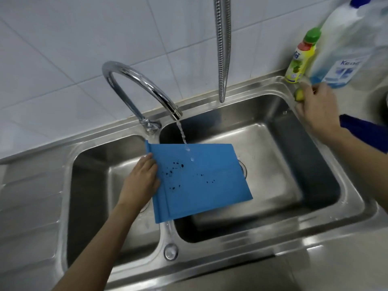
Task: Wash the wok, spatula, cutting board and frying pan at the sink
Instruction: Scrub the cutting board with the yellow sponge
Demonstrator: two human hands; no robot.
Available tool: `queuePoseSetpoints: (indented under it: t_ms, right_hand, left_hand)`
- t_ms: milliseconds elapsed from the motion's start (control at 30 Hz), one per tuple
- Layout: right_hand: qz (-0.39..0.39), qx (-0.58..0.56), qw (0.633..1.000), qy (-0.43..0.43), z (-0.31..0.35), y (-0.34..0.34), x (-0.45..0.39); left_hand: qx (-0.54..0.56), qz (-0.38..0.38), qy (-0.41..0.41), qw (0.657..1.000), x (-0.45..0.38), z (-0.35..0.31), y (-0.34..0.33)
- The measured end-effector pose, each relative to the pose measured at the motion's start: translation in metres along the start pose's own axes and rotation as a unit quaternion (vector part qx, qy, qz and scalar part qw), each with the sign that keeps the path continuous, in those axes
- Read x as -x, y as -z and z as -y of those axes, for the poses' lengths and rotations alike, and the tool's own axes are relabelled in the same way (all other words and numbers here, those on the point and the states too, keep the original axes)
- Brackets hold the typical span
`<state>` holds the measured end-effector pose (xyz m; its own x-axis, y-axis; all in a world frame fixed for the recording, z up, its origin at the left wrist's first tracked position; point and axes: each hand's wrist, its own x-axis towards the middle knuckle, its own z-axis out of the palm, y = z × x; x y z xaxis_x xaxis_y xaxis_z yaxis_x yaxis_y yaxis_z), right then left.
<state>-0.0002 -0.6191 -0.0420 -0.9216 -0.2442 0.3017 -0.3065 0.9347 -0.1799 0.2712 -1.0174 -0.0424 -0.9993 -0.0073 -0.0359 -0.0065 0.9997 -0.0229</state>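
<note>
Head view: your left hand point(141, 179) grips the left edge of the blue board point(199, 181), fingers curled over it. The board hangs tilted above the divider between the two basins of the steel sink point(262, 234), its far end over the right basin. Water point(182, 134) from the tap point(134, 85) lands near the board's top edge. Dark specks dot the middle of the board.

Your right hand point(317, 108) is at the sink's back right corner, fingers curled round something yellow-green, probably a sponge point(299, 95); most of it is hidden. It sits just below a small green-capped bottle point(302, 57) and a large white bottle point(344, 47).

Risks, as I judge them: you hold the wet board by one edge only, so it could slip or tip into the basin. The stream hitting the sloped face may splash toward you. Your right hand could knock the bottles, which stand close to the rim.

Room: both basins look open beneath the board. The tap curves close above its far left corner, and a metal hose point(222, 49) hangs over the back rim.

The wok, spatula and pan are not visible.
</note>
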Motion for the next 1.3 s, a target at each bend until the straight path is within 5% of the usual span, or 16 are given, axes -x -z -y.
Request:
queuePoseSetpoints:
  t_ms: [200, 433, 533, 633, 800, 933, 1133, 1300]
  right_hand:
    - [0.114, -0.206, 0.972, 0.016, 0.097, -0.011, 0.048]
    - [0.293, -0.417, 0.852, -0.119, 0.246, -0.056, 0.187]
    - [0.250, -0.434, 0.856, -0.129, 0.295, -0.049, 0.217]
    - [0.189, -0.383, 0.904, -0.029, 0.322, -0.046, 0.227]
    - [0.228, -0.342, 0.908, 0.086, 0.314, -0.056, 0.243]
    - [0.254, -0.331, 0.906, 0.073, 0.311, -0.069, 0.242]
    - [0.296, -0.329, 0.897, 0.001, 0.287, -0.089, 0.220]
    - [0.363, -0.274, 0.872, -0.180, 0.210, -0.122, 0.191]
  left_hand:
    - [0.003, 0.004, 0.010, 1.000, 0.003, -0.004, 0.003]
    - [0.003, -0.007, -0.075, 0.997, 0.003, 0.015, 0.005]
    - [0.015, 0.014, -0.137, 0.990, -0.001, 0.030, 0.007]
    - [0.017, 0.015, -0.177, 0.984, -0.007, 0.040, 0.001]
    - [0.055, -0.043, -0.192, 0.979, -0.007, 0.046, -0.008]
    - [0.070, -0.073, -0.196, 0.975, -0.005, 0.047, -0.023]
    - [0.078, -0.085, -0.195, 0.974, -0.007, 0.050, -0.030]
    - [0.089, -0.086, -0.181, 0.976, -0.003, 0.047, -0.032]
